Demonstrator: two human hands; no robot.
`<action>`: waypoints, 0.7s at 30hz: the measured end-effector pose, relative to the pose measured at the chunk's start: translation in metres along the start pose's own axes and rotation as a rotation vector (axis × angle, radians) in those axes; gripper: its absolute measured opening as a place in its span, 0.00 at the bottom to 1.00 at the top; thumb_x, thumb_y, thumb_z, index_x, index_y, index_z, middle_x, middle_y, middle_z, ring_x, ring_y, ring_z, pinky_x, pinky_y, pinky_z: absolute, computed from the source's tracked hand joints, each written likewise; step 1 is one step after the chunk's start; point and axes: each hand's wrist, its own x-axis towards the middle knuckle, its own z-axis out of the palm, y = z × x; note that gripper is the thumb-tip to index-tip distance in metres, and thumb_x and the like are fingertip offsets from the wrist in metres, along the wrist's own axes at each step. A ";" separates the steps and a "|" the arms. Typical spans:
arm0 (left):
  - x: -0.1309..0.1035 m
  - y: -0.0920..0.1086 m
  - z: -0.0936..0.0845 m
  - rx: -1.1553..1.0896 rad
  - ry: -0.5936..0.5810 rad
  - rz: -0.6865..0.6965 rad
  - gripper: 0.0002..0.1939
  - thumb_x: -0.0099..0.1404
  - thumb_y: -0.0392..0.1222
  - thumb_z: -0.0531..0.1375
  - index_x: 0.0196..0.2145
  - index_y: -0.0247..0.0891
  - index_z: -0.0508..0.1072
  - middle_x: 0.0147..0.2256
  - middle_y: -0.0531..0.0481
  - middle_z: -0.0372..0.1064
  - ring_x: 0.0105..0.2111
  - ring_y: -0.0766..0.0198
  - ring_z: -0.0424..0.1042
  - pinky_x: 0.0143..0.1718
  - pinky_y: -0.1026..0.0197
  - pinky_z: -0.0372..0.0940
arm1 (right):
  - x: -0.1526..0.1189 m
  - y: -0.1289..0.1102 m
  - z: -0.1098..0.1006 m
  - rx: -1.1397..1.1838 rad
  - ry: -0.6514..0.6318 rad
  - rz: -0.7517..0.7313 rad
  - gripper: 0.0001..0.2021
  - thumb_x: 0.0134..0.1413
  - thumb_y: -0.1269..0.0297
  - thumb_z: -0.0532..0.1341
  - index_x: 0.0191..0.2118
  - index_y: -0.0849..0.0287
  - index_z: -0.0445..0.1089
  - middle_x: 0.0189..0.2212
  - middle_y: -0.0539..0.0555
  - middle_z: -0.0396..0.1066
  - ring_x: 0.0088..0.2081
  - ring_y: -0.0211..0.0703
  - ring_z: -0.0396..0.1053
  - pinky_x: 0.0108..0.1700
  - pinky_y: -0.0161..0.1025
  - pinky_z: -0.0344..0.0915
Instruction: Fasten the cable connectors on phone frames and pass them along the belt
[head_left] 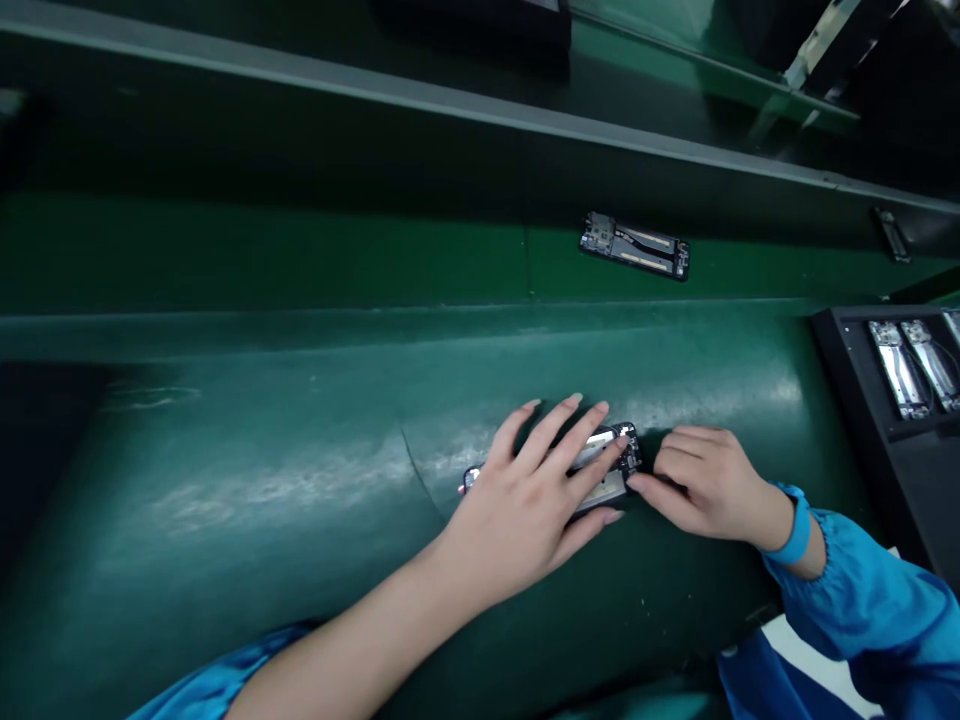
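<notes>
An opened phone body [607, 487] lies slightly tilted on the green mat, its inner frame and small circuit parts facing up. My left hand [529, 490] rests flat across its middle with the fingers spread, covering much of it. Only the right end and a bit of the left end show. At the right end is my right hand [709, 480], fingers curled and thumb tip at the phone's edge. Whatever is between those fingers, if anything, is hidden.
Another opened phone body [635, 247] lies on the green conveyor strip behind, and one more [892, 236] farther right. A black tray [847, 370] with phone bodies stands at the right. A grey rail [360, 90] runs along the back. A dark object [45, 430] is at the left.
</notes>
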 end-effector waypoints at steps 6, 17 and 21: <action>0.000 0.000 0.000 -0.023 -0.013 -0.022 0.27 0.73 0.57 0.56 0.62 0.42 0.71 0.66 0.38 0.60 0.64 0.35 0.61 0.61 0.31 0.55 | 0.012 0.016 0.009 0.252 0.040 0.081 0.22 0.74 0.61 0.49 0.24 0.57 0.62 0.21 0.51 0.63 0.26 0.40 0.62 0.34 0.39 0.60; 0.001 -0.001 -0.001 -0.025 -0.013 -0.026 0.26 0.73 0.57 0.55 0.61 0.41 0.71 0.66 0.36 0.61 0.63 0.35 0.61 0.60 0.30 0.55 | 0.025 0.022 0.016 0.123 0.108 0.065 0.20 0.74 0.63 0.51 0.26 0.57 0.58 0.23 0.50 0.60 0.27 0.40 0.59 0.33 0.40 0.55; 0.001 0.000 -0.002 -0.065 -0.019 -0.056 0.25 0.72 0.56 0.56 0.59 0.42 0.73 0.65 0.38 0.63 0.63 0.36 0.62 0.62 0.31 0.55 | 0.026 0.022 0.017 0.194 0.147 0.097 0.21 0.74 0.63 0.50 0.24 0.57 0.57 0.21 0.49 0.60 0.25 0.39 0.59 0.32 0.39 0.55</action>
